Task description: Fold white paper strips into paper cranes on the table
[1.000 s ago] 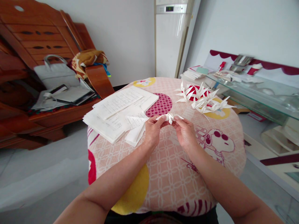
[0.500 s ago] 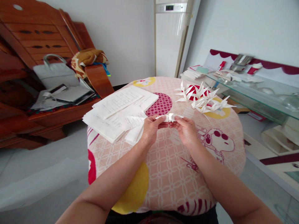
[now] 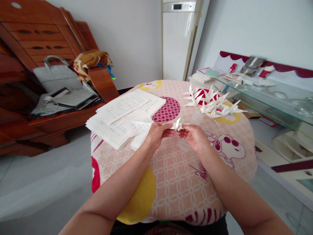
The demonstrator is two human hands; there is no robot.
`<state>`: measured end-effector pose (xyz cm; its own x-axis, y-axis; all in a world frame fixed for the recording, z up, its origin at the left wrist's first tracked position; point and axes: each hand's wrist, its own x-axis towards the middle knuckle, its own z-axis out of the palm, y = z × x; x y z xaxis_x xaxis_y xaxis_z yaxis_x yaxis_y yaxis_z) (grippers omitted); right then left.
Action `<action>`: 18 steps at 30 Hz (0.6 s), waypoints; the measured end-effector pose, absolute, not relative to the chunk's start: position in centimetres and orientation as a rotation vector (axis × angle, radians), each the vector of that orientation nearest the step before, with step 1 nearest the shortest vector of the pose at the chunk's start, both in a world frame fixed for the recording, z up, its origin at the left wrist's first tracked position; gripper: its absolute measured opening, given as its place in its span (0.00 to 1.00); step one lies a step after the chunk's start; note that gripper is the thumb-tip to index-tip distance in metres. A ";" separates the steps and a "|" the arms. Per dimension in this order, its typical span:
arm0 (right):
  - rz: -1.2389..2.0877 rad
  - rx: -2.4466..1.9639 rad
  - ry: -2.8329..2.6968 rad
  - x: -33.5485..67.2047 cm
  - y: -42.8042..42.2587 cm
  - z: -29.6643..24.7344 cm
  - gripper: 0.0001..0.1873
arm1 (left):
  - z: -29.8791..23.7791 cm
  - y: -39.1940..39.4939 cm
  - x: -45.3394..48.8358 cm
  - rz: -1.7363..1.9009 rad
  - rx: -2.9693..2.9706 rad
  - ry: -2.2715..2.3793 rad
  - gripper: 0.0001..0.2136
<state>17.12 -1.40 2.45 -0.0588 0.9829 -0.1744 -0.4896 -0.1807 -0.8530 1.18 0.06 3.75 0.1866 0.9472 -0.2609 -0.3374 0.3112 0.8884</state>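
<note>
Between both hands, above the middle of the table, is a white folded paper crane (image 3: 177,125). My left hand (image 3: 159,132) pinches one wing and my right hand (image 3: 193,133) pinches the other, thumbs on top. A pointed tip of the crane sticks up between the hands; its wing ends are partly hidden by my fingers. Several finished white paper cranes (image 3: 212,103) stand in a group at the back right of the table. Left of my left hand lies a stack of white sheets (image 3: 117,120) with writing, and smaller loose paper (image 3: 140,138) lies near my wrist.
The table has a pink patterned cloth (image 3: 171,182). A glass shelf (image 3: 276,98) with cups and papers stands close at the right. On the left is a wooden bench (image 3: 44,36) with a grey bag (image 3: 56,75). A tall white air conditioner (image 3: 177,39) stands behind.
The crane has tilted between my hands, so a pointed tip now rises upright at its middle. My hands have shifted very slightly; the grip on both wings stays.
</note>
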 end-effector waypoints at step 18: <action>1.336 -0.744 -0.645 15.4 -1.7 1.9 0.05 | 2.6 -0.8 2.7 1.373 0.765 0.792 0.15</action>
